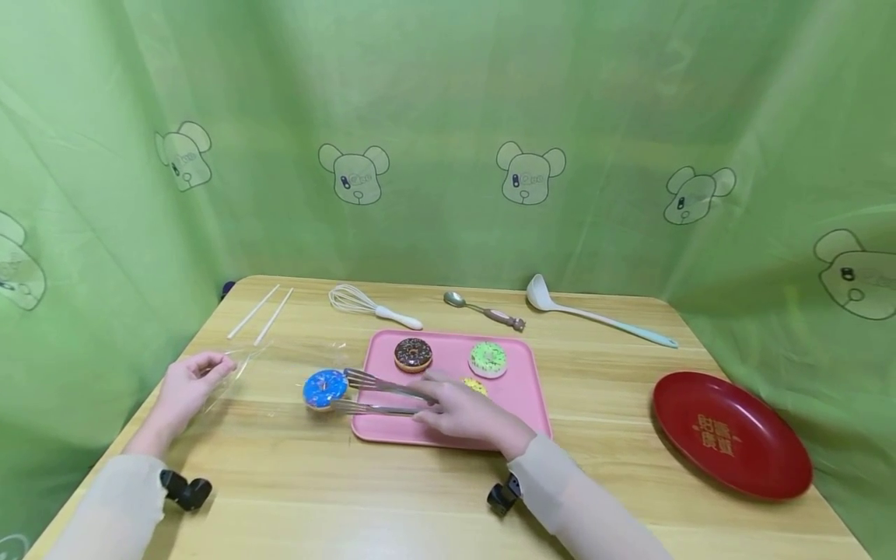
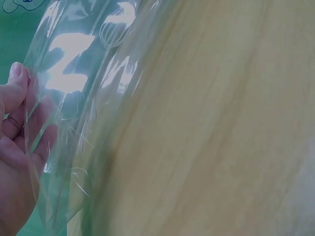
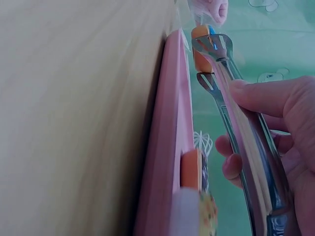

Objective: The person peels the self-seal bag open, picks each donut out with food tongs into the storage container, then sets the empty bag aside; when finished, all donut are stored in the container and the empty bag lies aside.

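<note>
My left hand (image 1: 183, 393) pinches the edge of a clear plastic bag (image 2: 69, 103) between thumb and fingers. The bag stretches rightward to a blue-iced doughnut (image 1: 316, 390); whether the doughnut lies inside the bag or against it I cannot tell. In my right hand (image 1: 467, 414) are metal tongs (image 1: 392, 386), their slotted ends spread apart at the doughnut's right side. Below that hand lies a pink tray (image 1: 521, 412), with a chocolate doughnut (image 1: 404, 359), a green doughnut (image 1: 478, 363) and a yellow doughnut (image 1: 477, 384), which the right hand partly hides.
Behind the bag lie two white sticks (image 1: 273, 317). A white whisk (image 1: 399, 317), a small spoon (image 1: 495, 314) and a ladle (image 1: 595, 315) line the table's back. A red oval plate (image 1: 756, 443) is at the right. Green curtain (image 1: 448, 233) surrounds the wooden table (image 1: 336, 498).
</note>
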{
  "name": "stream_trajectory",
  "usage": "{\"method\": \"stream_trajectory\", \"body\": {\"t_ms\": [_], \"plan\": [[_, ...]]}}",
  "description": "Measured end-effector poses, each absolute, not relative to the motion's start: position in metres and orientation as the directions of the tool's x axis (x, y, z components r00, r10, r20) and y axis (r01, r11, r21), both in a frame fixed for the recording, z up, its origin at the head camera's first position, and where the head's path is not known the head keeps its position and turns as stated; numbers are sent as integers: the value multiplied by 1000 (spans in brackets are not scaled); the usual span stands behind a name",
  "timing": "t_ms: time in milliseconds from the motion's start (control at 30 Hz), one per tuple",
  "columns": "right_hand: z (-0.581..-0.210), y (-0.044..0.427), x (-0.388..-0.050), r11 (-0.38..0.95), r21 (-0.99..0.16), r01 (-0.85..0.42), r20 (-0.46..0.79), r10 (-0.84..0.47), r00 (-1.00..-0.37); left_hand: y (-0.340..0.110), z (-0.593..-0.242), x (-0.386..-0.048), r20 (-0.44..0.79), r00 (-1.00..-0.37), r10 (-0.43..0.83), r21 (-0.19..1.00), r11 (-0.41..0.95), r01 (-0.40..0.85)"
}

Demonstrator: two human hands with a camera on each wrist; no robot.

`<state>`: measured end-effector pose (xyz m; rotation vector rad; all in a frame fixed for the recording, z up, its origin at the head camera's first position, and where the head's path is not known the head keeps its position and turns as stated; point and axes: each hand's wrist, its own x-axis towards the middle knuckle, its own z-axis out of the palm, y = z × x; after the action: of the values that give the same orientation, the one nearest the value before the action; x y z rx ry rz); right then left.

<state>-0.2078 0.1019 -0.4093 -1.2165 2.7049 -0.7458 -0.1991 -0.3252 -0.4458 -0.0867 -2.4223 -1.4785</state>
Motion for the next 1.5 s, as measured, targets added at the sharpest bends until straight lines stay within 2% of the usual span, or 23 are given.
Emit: {"method": "stream_trajectory", "body": {"t_ms": [400,700,933,1333,1500], "plan": [[-413,152,-192,568,-436,-698,209,-690,-693,-325,-447,-199,289,-950,-121,860,469,202],[-413,174,-180,620,-403,-673,226,-645,-730,-324,-446,-201,312,-942,-120,860,457,227],[-412,180,-173,612,-402,-681,243,-646,-724,-325,-447,-202,307,-945,-112,856,467,223],[-404,176,-161,629,-283,-724,288,-664,-690,-325,-444,-200,305,-947,-97,847,483,223],[-399,176,-156,621,-289,-729,291,-668,-685,-325,-444,-200,306,-947,-102,847,484,222]]}}
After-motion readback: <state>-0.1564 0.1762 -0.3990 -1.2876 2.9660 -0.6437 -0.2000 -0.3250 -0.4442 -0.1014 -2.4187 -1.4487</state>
